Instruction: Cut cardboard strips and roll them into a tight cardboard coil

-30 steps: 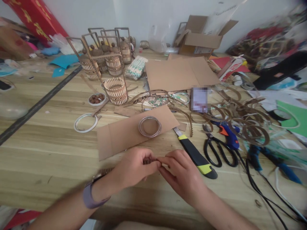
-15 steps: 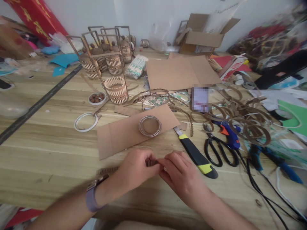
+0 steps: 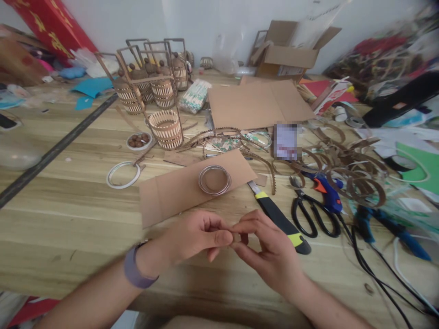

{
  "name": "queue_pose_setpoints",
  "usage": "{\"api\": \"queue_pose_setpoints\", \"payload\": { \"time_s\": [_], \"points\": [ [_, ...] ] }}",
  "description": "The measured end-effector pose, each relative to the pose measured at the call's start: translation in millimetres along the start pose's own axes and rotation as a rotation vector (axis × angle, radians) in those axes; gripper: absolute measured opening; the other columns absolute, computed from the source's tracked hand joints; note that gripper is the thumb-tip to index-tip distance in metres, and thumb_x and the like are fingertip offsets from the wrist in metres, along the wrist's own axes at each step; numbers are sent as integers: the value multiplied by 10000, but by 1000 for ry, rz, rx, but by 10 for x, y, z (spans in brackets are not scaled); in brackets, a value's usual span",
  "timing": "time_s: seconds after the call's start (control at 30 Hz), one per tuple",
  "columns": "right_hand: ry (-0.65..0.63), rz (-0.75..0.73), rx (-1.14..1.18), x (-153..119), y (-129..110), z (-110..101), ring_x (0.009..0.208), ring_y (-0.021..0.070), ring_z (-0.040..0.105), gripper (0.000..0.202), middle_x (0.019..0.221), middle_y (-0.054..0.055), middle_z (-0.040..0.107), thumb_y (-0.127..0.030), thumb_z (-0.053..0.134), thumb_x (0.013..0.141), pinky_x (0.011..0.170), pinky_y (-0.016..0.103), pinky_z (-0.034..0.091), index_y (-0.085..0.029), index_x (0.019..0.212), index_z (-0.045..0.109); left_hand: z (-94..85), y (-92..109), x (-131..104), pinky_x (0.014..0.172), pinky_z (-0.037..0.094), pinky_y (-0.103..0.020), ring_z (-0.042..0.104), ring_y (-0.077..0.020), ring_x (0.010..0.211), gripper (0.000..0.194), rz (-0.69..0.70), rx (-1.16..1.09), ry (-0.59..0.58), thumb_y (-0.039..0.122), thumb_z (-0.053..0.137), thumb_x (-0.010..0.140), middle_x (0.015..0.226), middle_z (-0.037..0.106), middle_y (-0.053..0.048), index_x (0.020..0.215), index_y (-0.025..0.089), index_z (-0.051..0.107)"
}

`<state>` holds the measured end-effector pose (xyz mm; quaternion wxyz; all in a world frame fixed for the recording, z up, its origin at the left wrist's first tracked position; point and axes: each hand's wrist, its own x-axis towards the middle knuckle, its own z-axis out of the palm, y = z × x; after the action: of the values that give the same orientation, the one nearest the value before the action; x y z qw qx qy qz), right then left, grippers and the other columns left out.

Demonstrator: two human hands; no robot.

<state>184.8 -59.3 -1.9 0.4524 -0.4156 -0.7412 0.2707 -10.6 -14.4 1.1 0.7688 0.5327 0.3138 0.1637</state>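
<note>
My left hand (image 3: 195,237), with a purple band at its wrist, is closed, thumb and fingers pinching a small brown cardboard strip (image 3: 236,237). My right hand (image 3: 267,246) pinches the same strip from the other side, fingertips nearly touching the left thumb. Most of the strip is hidden by the fingers. Just beyond the hands lies a flat cardboard piece (image 3: 174,192), bearing a round ring of coiled strip (image 3: 200,185). To the right of it rests a black and yellow utility knife (image 3: 274,214), partly behind my right hand.
Black-handled scissors (image 3: 303,210), a blue glue gun (image 3: 329,196) with cables, and blue-handled pliers (image 3: 387,228) lie at right, near curled cardboard strips (image 3: 373,192). Further back stand a small slatted basket (image 3: 166,130), a dish of brown balls (image 3: 139,140) and a tape roll (image 3: 109,176).
My hands have turned, and the right fingers have opened out around the small strip, which shows more. The corrugated strip seen behind my left wrist is no longer visible.
</note>
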Motion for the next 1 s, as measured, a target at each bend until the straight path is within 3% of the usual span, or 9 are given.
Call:
{"api": "queue_pose_setpoints", "payload": {
  "time_s": [0.23, 0.4, 0.53, 0.67, 0.77, 0.83, 0.87, 0.97, 1.0],
  "points": [
    [-19, 125, 168, 26, 36, -46, 684, 123, 584, 44, 765, -10, 601, -291, 679, 891, 625, 235, 513, -250, 892, 664, -22, 104, -28, 457, 217, -225, 289, -65, 420, 353, -71, 39, -3, 501, 589, 890, 482, 492, 80, 804, 159, 613],
    [-79, 18, -85, 60, 28, -83, 666, 123, 607, 48, 769, -1, 607, -204, 666, 876, 601, 234, 510, -223, 919, 660, 6, 111, -35, 494, 281, -218, 404, -87, 483, 320, -94, 171, 96, 457, 572, 893, 506, 520, 62, 757, 168, 577],
    [-151, -142, -352, 67, 25, -38, 744, 160, 643, 98, 817, 36, 676, -183, 541, 954, 666, 285, 522, -198, 967, 637, 52, 109, -45, 491, 314, -219, 461, -104, 505, 247, -139, 346, 208, 372, 534, 887, 527, 555, 52, 755, 172, 593],
    [-213, -279, -589, 25, 27, 61, 630, 162, 610, 218, 727, 31, 673, -145, 434, 992, 633, 314, 494, -179, 877, 615, 76, 96, -29, 516, 368, -207, 537, -109, 550, 111, -128, 450, 222, 178, 513, 799, 579, 618, 46, 762, 172, 617],
    [-185, -322, -635, -15, 35, 92, 587, 160, 599, 216, 690, 27, 659, -134, 432, 985, 594, 309, 477, -171, 863, 606, 91, 99, -21, 514, 392, -212, 580, -118, 564, 153, -109, 563, 212, 162, 504, 818, 610, 661, 35, 756, 176, 643],
    [-169, -264, -573, -26, 50, 80, 597, 156, 615, 172, 688, 23, 663, -137, 461, 969, 591, 289, 480, -171, 879, 604, 112, 112, -44, 563, 446, -234, 635, -140, 636, 179, 22, 732, 295, 184, 510, 875, 710, 714, 9, 822, 178, 680],
    [-164, -198, -515, -24, 61, 67, 604, 151, 623, 149, 692, 19, 667, -145, 479, 957, 589, 275, 481, -178, 878, 602, 129, 120, -70, 621, 481, -256, 664, -162, 717, 179, 154, 851, 391, 184, 515, 898, 791, 737, -16, 884, 171, 692],
    [-136, 156, -231, 11, 102, 21, 587, 132, 626, 87, 654, -9, 656, -214, 555, 906, 559, 237, 473, -205, 830, 598, 209, 137, -193, 883, 505, -363, 647, -247, 1040, 212, 714, 1245, 710, 112, 532, 921, 1034, 740, -116, 1092, 96, 656],
    [-121, 302, -98, 31, 115, 7, 567, 128, 626, 94, 629, -17, 648, -254, 577, 892, 546, 232, 470, -209, 811, 597, 245, 134, -237, 934, 488, -377, 631, -251, 1082, 233, 872, 1354, 704, 81, 542, 915, 1071, 736, -127, 1127, 80, 638]
  ]
}}
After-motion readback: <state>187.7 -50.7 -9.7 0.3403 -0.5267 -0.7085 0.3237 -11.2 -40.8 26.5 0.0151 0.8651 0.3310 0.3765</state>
